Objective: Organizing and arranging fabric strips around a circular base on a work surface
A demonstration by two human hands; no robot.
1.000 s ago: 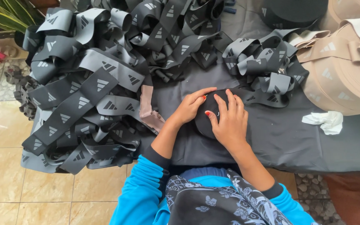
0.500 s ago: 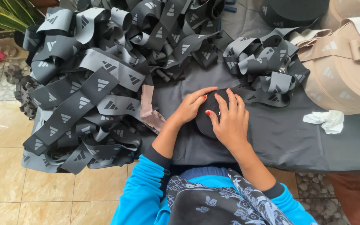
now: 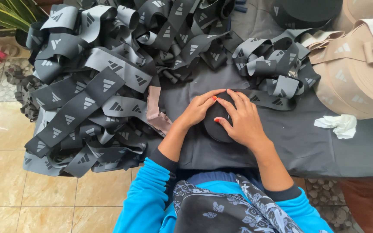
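Observation:
Both hands rest on a small black roll of elastic band (image 3: 216, 125) lying flat on a dark grey cloth (image 3: 307, 146). My left hand (image 3: 198, 108) cups its left edge with the fingers curled over the top. My right hand (image 3: 242, 121) lies over its right side, thumb pressing on the roll's face. A strip of the same dark band (image 3: 264, 96) runs from the roll toward a loose heap at the upper right. Most of the roll is hidden under my hands.
A big tangled pile of grey and black printed elastic band (image 3: 96, 86) covers the left half and hangs toward the tiled floor (image 3: 5, 172). Beige band rolls (image 3: 359, 73) sit at the right, a crumpled white tissue (image 3: 339, 125) beside them, and a large black roll (image 3: 307, 11) at the top.

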